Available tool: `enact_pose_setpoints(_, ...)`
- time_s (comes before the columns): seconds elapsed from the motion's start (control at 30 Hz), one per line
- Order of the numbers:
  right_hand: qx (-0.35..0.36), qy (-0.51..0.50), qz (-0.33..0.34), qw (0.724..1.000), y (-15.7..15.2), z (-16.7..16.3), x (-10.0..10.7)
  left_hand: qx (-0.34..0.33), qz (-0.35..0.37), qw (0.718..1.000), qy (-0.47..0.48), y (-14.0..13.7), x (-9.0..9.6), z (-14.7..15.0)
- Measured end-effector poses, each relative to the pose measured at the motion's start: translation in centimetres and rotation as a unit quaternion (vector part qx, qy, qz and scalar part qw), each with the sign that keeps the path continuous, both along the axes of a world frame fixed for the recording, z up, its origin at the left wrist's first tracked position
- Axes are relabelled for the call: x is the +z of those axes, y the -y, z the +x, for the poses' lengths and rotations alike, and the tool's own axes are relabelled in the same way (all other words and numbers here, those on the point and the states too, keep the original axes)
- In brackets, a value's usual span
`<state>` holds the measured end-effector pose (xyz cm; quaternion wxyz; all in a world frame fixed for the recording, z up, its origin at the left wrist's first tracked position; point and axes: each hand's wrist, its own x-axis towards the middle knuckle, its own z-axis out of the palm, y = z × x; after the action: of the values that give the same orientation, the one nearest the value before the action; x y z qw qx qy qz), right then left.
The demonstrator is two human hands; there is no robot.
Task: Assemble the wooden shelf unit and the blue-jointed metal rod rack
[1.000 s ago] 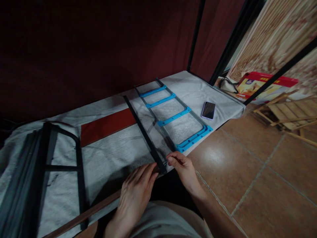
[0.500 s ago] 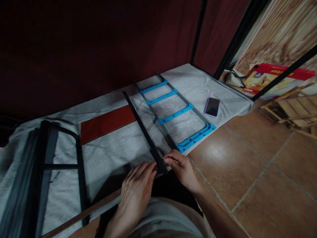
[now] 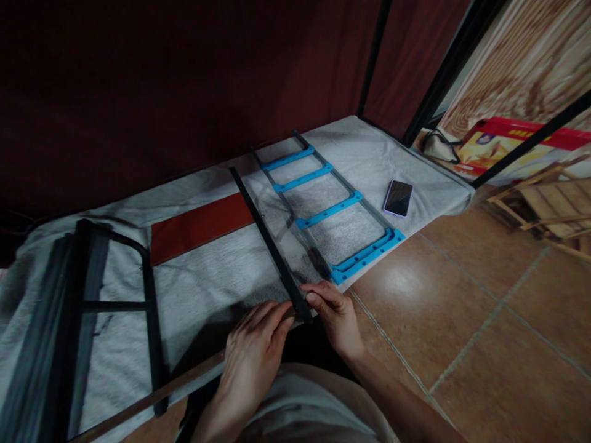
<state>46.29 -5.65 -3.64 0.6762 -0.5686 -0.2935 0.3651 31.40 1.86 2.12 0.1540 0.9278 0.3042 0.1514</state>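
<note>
Black bar (image 3: 267, 240), long axis slanting leftward from near to far edge of the cloth-covered platform (image 3: 203, 277). Left hand (image 3: 252, 347) curls around brown strip (image 3: 184, 378); right hand's (image 3: 339, 317) fingertips pinch together beside the bar, any held item indistinguishable.

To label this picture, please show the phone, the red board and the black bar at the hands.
Phone (image 3: 398, 198), head view: screen.
Red board (image 3: 203, 227), head view: flat face.
Black bar (image 3: 265, 237), head view: about mid-length.
</note>
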Motion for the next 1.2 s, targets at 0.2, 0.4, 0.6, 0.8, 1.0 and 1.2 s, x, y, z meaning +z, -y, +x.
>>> enact_pose_setpoints(0.2, 0.025, 0.021, 0.009, 0.999, 0.0, 0.0, 0.2, 0.022, -0.032, 0.999, -0.011, 0.1, -0.1, 0.2)
enact_pose_setpoints(0.4, 0.076, 0.05, 0.013, 0.996, 0.9, 0.5, 0.3, 0.038, -0.039, 0.998, -0.021, 0.2, 0.0, 0.2)
enact_pose_setpoints(0.6, 0.067, 0.014, -0.009, 0.998, 1.4, 1.1, 0.1, 0.072, -0.058, 0.995, -0.045, 0.5, 0.0, 0.3)
enact_pose_setpoints(0.8, 0.08, 0.089, -0.016, 0.993, 1.3, 1.5, 0.1, 0.042, -0.065, 0.995, -0.06, 0.5, 0.0, 0.2)
enact_pose_setpoints(1.0, 0.058, 0.125, -0.064, 0.988, 0.5, 1.0, -0.8, 0.01, -0.068, 0.995, -0.067, 0.2, -0.5, 0.1)
enact_pose_setpoints(1.2, 0.042, 0.113, -0.075, 0.99, 0.7, 0.0, 0.0, 0.014, -0.076, 0.994, -0.083, 0.4, -0.4, 0.1)
